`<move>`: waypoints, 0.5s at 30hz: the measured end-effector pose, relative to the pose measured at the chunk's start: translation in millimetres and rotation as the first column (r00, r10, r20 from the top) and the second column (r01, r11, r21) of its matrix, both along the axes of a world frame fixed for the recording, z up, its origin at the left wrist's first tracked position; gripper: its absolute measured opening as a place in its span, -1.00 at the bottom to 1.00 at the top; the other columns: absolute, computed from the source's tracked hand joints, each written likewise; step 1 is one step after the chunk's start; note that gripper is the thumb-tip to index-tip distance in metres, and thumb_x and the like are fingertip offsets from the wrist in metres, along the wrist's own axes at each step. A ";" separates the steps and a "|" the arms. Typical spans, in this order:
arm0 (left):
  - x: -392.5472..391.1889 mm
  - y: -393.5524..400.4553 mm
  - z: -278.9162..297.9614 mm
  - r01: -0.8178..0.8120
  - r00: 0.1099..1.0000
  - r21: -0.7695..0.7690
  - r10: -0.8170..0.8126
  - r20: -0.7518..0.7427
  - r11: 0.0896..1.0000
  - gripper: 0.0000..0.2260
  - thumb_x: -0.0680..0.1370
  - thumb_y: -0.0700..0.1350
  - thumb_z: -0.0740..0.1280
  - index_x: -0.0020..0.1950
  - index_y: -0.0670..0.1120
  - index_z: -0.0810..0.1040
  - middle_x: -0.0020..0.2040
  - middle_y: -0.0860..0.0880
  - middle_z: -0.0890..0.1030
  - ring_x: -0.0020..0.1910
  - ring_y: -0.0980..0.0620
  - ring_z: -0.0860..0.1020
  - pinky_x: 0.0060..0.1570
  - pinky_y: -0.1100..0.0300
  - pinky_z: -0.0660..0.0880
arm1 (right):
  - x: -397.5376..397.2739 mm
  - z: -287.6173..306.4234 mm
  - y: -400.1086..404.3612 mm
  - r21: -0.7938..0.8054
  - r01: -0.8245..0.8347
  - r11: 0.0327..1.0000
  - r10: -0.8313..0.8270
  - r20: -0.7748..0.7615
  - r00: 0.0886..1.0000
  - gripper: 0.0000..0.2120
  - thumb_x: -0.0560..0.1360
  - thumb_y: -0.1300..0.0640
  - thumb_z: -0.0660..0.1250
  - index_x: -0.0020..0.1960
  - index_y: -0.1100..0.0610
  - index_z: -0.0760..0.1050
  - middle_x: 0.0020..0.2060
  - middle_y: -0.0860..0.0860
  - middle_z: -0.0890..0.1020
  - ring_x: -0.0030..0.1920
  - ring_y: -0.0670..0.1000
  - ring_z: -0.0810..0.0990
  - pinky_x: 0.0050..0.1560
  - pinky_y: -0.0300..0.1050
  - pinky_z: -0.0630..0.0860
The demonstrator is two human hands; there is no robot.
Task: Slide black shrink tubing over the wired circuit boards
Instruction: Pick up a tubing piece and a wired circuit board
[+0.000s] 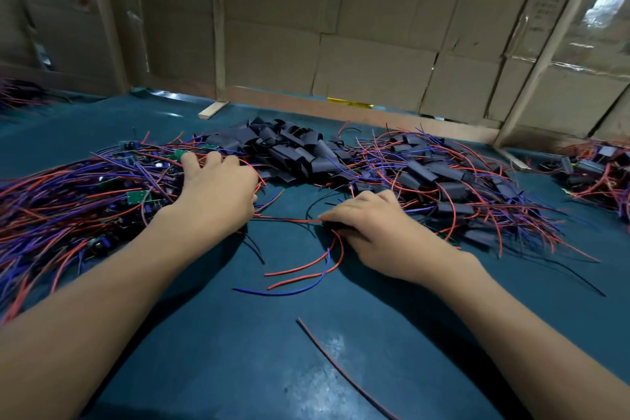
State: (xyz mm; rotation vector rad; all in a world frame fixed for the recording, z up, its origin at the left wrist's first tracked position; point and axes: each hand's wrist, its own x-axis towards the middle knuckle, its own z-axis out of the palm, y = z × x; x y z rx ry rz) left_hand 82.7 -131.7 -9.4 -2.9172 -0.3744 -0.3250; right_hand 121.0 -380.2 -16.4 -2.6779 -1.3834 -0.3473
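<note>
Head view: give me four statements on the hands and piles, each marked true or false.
1. The left hand rests on the pile of bare wired boards. True.
2. The loose shrink tubing pile lies near the front edge. False: it lies at the back, between the two wire piles.
3. The right hand lies over red and blue wires. True.
4. The table is red. False: it is dark teal.

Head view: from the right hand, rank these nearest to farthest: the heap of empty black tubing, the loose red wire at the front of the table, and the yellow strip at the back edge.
From the right hand:
1. Heap of empty black tubing, just beyond it, up and left.
2. Loose red wire, on the table toward the camera.
3. Yellow strip, at the table's far edge under the cardboard.
</note>
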 end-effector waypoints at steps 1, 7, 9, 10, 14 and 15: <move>-0.9 0.6 1.1 0.005 1.000 -0.013 -0.005 0.009 1.000 -0.82 0.61 0.07 0.28 0.09 0.00 0.55 0.18 -0.10 0.52 0.26 -0.20 0.38 0.26 -0.24 0.18 | 0.1 1.9 -2.7 0.032 -0.003 0.999 0.003 0.016 1.000 -0.65 0.64 0.12 0.25 0.40 -0.09 0.50 0.21 -0.14 0.61 0.23 0.05 0.46 0.16 -0.03 0.17; -7.7 -4.5 6.9 0.022 0.996 -0.045 -0.018 0.083 0.999 -0.87 0.56 -0.02 0.20 -0.08 -0.04 0.49 0.05 -0.09 0.54 0.15 -0.18 0.43 0.22 -0.17 0.21 | -0.7 5.5 -14.7 0.423 0.041 0.905 -0.040 -0.012 0.999 -0.76 0.61 0.18 0.36 0.25 0.04 0.61 0.07 -0.18 0.65 0.11 -0.02 0.57 0.22 -0.02 0.24; -9.4 -5.6 8.1 0.060 0.975 -0.042 -0.049 0.218 0.997 -0.82 0.56 0.01 0.20 -0.01 -0.02 0.55 0.06 -0.08 0.52 0.13 -0.18 0.42 0.15 -0.11 0.22 | -1.0 7.8 -14.6 0.555 0.040 0.831 -0.054 0.009 0.999 -0.77 0.60 0.21 0.34 0.23 0.07 0.61 0.05 -0.18 0.66 0.06 -0.09 0.60 0.23 0.04 0.32; -10.2 -6.7 9.2 0.089 0.949 -0.033 -0.074 0.306 0.996 -0.83 0.56 0.02 0.22 -0.01 -0.02 0.56 0.05 -0.08 0.50 0.11 -0.18 0.42 0.11 -0.09 0.22 | -1.1 7.9 -14.3 0.603 0.039 0.797 -0.063 0.018 0.998 -0.77 0.59 0.23 0.33 0.21 0.08 0.60 0.03 -0.18 0.67 0.03 -0.18 0.59 0.21 0.05 0.36; -14.6 -14.2 15.6 0.219 0.829 -0.052 -0.157 0.537 0.974 -0.84 0.59 -0.02 0.27 0.03 -0.10 0.55 0.04 -0.14 0.49 0.02 -0.21 0.43 -0.01 -0.10 0.30 | -3.1 9.4 -13.1 0.708 0.103 0.698 -0.048 -0.097 0.994 -0.78 0.54 0.22 0.26 0.13 0.09 0.58 -0.11 -0.19 0.67 -0.10 -0.20 0.60 0.00 -0.08 0.48; -15.8 -15.4 17.4 0.265 0.801 -0.063 -0.183 0.570 0.962 -0.84 0.61 -0.04 0.27 0.05 -0.11 0.53 0.03 -0.14 0.50 0.00 -0.22 0.45 -0.04 -0.11 0.32 | -4.7 10.2 -12.7 0.725 0.131 0.676 -0.034 -0.147 0.989 -0.78 0.52 0.19 0.23 0.10 0.07 0.57 -0.14 -0.16 0.67 -0.15 -0.12 0.60 -0.07 -0.12 0.49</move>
